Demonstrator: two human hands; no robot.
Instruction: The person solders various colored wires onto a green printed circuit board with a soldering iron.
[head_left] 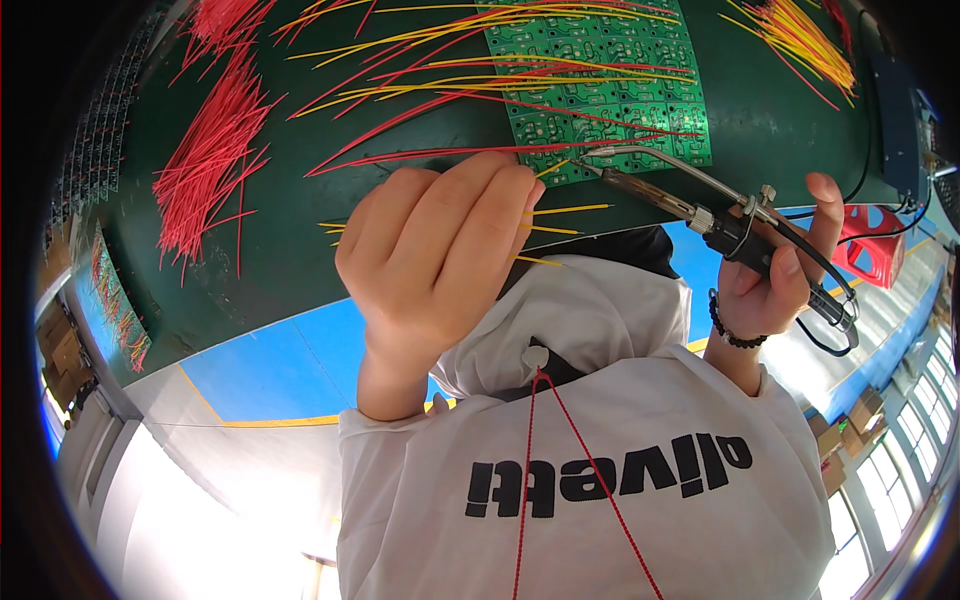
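Meeting over the near edge of the circuit board [650,110] are two lines: the yellow wire [553,169] pinched in your left hand [430,235] and the soldering iron [725,235] in your right hand [775,280]. The board lies just inside the near edge of the bench [290,265], its near left corner hidden behind your left fingertips. From that pinch, the short free end of the wire points rightward and away from you, toward the tip of the iron. The iron's long axis slants from your right hand leftward and away from you; a metal feed tube [680,162] runs alongside it, and both ends converge at the board. Your left hand is the nearer to this meeting place; your right stands well apart, past the bench's near edge, its thumb and fingers closed on the handle. The left fingers are curled together, with spare yellow wires [575,209] projecting from the fist. Whether tip and wire touch, you cannot tell from this view.
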